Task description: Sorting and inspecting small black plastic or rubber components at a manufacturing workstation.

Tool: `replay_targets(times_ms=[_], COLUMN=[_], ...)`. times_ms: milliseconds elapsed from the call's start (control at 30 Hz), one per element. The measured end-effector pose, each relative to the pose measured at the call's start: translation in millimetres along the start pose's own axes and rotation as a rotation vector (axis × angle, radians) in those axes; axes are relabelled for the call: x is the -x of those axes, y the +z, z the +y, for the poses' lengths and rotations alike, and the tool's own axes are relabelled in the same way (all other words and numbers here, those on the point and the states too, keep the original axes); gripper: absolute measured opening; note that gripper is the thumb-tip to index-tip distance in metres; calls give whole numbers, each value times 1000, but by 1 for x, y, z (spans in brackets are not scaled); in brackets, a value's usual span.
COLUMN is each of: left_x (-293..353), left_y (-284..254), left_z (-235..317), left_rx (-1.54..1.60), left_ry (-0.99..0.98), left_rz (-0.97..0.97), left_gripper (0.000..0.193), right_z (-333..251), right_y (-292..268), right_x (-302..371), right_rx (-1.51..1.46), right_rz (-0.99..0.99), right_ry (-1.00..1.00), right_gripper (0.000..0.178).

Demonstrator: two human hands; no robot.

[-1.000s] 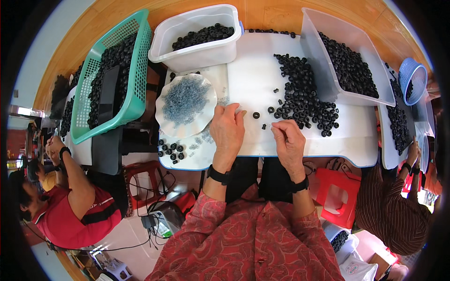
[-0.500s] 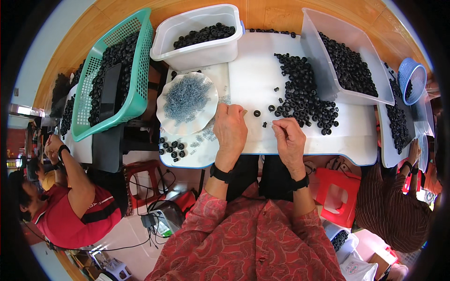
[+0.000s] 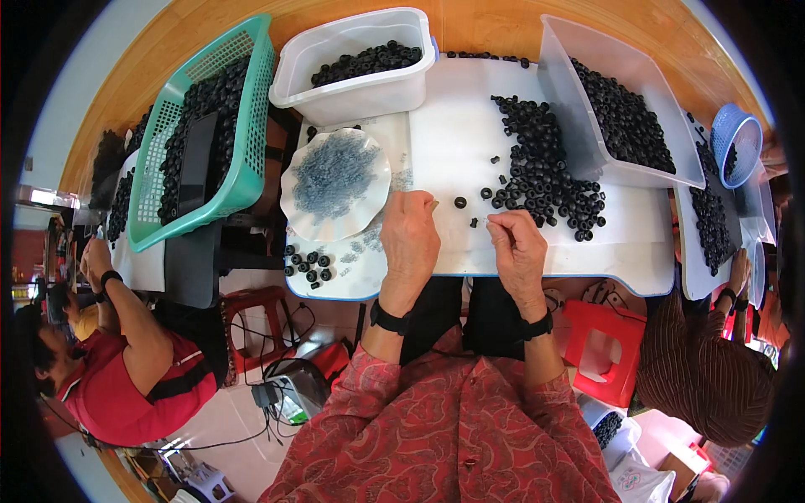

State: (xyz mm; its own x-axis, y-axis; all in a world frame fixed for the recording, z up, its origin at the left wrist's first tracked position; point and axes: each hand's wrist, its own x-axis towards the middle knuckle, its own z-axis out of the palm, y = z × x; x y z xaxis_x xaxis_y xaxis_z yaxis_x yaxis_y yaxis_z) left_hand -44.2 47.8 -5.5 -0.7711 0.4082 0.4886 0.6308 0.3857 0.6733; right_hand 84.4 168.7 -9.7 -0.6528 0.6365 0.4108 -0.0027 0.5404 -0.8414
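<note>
My left hand [image 3: 411,239] is over the table between a white scalloped plate [image 3: 299,220] and a single black ring part [image 3: 460,202]. Its thumb and fingers are pinched together; whatever they hold is hidden or too small to make out. To the right, my right hand [image 3: 519,249] is also closed in a pinch, just below a small black piece [image 3: 474,223], and what is in it I cannot make out. Tiny translucent grey rings [image 3: 334,174] fill the plate. A loose pile of black ring-shaped parts [image 3: 537,159] spreads beyond my right hand.
A white tub [image 3: 352,102] and a translucent bin [image 3: 579,138], both with black parts, stand at the back. Left is a green basket [image 3: 252,138] of more. Several black parts [image 3: 312,275] sit at the table's near left corner. Co-workers flank me; a red stool [image 3: 597,352] stands right.
My left hand has shifted slightly toward me, still pinched. My right hand has stayed in place. The person at left has moved their hands a little, and the person at right has moved their head.
</note>
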Motion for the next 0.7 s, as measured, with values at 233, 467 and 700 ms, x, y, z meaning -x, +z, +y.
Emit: replay_targets(times_ms=[233, 467, 700], left_x=[-1, -6, -5], left_y=[2, 7, 11], left_z=[2, 16, 17], left_rx=[11, -32, -58], left_ry=[103, 204, 161], left_rz=[-72, -199, -225], left_gripper=[16, 29, 23], right_z=[1, 0, 3], right_y=[1, -1, -1], right_x=[-1, -1, 0], right_rx=[12, 5, -33], right_rz=[1, 4, 7], right_ry=[-29, -14, 1], right_gripper=[10, 10, 9])
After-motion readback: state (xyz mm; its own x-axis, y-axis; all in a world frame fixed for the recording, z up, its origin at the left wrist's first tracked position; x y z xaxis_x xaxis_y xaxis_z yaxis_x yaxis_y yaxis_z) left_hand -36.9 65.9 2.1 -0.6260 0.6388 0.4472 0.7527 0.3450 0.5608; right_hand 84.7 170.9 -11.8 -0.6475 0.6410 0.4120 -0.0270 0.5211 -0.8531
